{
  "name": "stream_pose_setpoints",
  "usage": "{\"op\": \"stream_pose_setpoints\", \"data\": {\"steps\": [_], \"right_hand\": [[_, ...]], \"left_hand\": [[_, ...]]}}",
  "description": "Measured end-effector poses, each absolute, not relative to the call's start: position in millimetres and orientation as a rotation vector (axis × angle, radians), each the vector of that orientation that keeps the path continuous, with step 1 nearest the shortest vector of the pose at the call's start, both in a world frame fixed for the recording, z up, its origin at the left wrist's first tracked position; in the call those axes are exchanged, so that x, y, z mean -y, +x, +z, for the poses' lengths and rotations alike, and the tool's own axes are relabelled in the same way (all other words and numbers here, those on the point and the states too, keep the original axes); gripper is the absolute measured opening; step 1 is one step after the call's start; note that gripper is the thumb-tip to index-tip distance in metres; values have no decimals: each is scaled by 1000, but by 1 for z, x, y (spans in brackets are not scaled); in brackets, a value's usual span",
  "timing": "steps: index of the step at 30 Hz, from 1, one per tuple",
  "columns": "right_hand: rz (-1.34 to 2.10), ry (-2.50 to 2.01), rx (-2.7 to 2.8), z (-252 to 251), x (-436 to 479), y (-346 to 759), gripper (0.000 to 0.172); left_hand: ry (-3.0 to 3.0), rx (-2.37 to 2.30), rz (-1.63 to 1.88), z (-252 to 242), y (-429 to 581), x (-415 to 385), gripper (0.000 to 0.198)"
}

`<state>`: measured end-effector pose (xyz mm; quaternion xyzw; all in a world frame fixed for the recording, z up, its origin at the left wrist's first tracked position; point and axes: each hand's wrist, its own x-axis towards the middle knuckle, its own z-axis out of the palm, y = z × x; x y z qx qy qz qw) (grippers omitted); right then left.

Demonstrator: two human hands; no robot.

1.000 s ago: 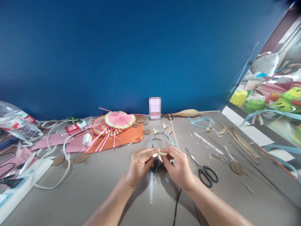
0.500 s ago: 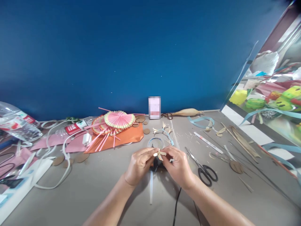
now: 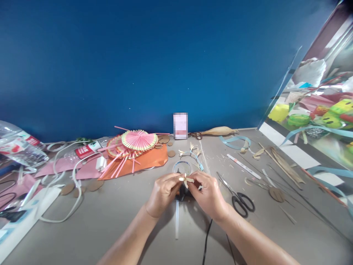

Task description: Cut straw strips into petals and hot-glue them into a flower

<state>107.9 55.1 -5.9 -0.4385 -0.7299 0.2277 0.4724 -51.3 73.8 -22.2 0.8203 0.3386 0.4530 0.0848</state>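
Between my fingertips is a small cream flower of dried husk strips (image 3: 186, 180), with its petals sticking out. My left hand (image 3: 164, 189) pinches it from the left, and my right hand (image 3: 208, 193) pinches a petal from the right. Below them lies a black tool (image 3: 181, 194), mostly hidden by the hands, which looks like a glue gun. A translucent stick (image 3: 177, 221) points from it toward me. Just behind my hands stands a clear round ring (image 3: 182, 163). Farther back, a blue band (image 3: 196, 158) carries cream husk flowers (image 3: 195, 150).
Black scissors (image 3: 242, 203) and a white pen-like stick (image 3: 244, 166) lie right of my hands. Pink paper fans (image 3: 140, 140) rest on orange paper (image 3: 154, 159) to the left. White cable (image 3: 74, 209), a power strip (image 3: 30, 221) and bottles (image 3: 24, 151) crowd the far left.
Both hands stay in nearly the same place, still pinching the husk flower. Its petals have turned slightly between the fingers. The view has shifted very slightly.
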Motion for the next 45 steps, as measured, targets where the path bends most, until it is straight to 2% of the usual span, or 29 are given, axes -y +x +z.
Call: {"op": "stream_pose_setpoints", "data": {"steps": [26,34,45], "right_hand": [[622,-1041,1738,-3,-54,107,16],[621,-1053,1726,-5,-55,108,14],[624,-1043,1728,-3,-54,106,16]], "left_hand": [[2212,-1051,1306,-16,-48,-72,19],[1975,-1089,1267,-10,-44,-70,18],[2057,-1065,1267,-12,-45,-70,18]]}}
